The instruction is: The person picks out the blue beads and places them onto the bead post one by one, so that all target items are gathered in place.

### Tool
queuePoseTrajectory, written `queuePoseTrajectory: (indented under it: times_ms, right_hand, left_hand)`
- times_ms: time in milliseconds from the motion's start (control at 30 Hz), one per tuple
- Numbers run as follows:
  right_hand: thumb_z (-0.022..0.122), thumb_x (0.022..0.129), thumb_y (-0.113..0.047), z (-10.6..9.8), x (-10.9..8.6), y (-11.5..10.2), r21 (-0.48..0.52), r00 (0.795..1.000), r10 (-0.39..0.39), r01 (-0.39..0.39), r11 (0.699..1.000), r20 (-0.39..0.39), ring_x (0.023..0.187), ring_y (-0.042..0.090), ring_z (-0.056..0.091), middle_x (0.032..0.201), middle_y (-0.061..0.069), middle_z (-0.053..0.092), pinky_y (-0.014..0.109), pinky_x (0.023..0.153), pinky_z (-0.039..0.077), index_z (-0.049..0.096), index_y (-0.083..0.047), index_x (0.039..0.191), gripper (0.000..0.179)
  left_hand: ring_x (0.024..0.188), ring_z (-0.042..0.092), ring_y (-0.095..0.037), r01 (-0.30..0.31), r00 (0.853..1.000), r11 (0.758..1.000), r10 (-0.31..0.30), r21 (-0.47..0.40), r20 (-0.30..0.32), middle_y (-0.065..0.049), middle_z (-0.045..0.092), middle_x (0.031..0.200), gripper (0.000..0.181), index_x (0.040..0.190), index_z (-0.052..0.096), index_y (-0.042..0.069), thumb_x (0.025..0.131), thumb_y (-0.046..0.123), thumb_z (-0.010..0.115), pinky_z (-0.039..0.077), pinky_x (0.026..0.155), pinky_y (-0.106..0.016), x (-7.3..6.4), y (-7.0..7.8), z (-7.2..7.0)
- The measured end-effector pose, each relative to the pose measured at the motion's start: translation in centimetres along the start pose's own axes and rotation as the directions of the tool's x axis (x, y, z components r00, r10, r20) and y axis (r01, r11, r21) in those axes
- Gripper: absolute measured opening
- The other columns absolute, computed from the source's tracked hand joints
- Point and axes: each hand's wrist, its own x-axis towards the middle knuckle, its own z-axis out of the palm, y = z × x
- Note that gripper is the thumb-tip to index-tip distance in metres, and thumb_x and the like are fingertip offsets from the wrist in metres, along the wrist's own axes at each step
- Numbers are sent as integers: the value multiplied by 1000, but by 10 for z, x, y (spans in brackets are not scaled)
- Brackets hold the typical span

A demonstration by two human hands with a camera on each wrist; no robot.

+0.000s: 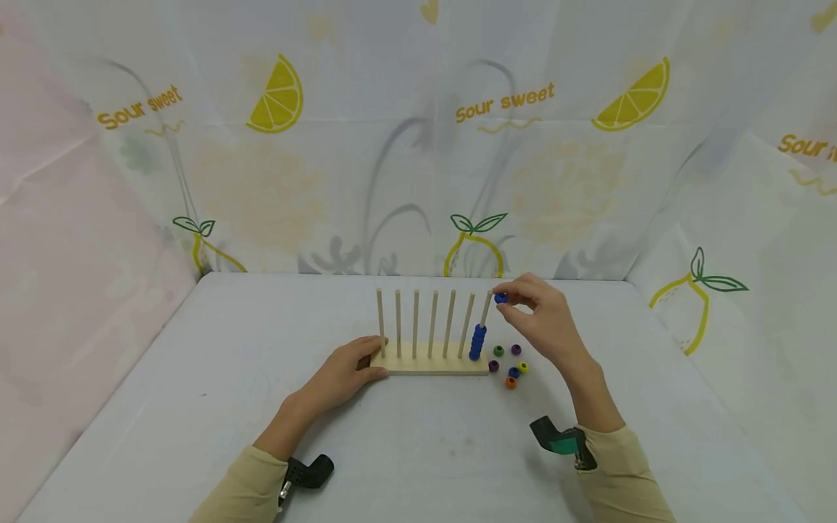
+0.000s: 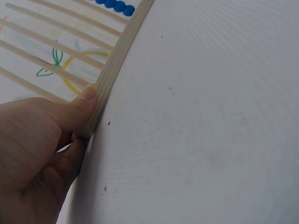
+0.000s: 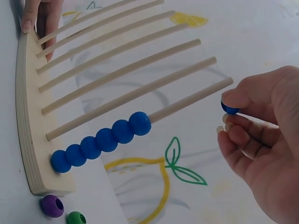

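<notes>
A wooden peg board (image 1: 431,365) with several upright pegs stands on the table. Its rightmost peg (image 3: 196,99) carries a stack of blue beads (image 3: 106,140) at the lower part, while the other pegs are bare. Between thumb and fingertips, my right hand (image 1: 539,316) pinches a blue bead (image 3: 230,108) close beside the top of that peg, not on it. My left hand (image 2: 42,144) grips the left end of the board, thumb on the front edge and fingers behind.
Right of the board lie loose beads: purple (image 1: 516,349), green (image 1: 498,350), yellow (image 1: 523,367), blue (image 1: 514,373) and orange (image 1: 511,383), with another purple one by the board's corner. A printed cloth (image 1: 405,181) hangs behind the white table (image 1: 418,450).
</notes>
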Motion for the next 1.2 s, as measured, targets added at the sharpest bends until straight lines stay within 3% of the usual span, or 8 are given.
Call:
queuePoseTrajectory:
  times_ms: [1200]
  right_hand:
    - [71,90,-2,6,0,-16,62,994,-70,76,995,-82,92,0,61,102,8,65,8,89,51,73,-5,112,22]
  left_hand:
    - [140,47,-31,-33,999,999,33,11,-4,-12,54,146,56,142,53,5,92,23,71,41,114,-47,-1,2,-1]
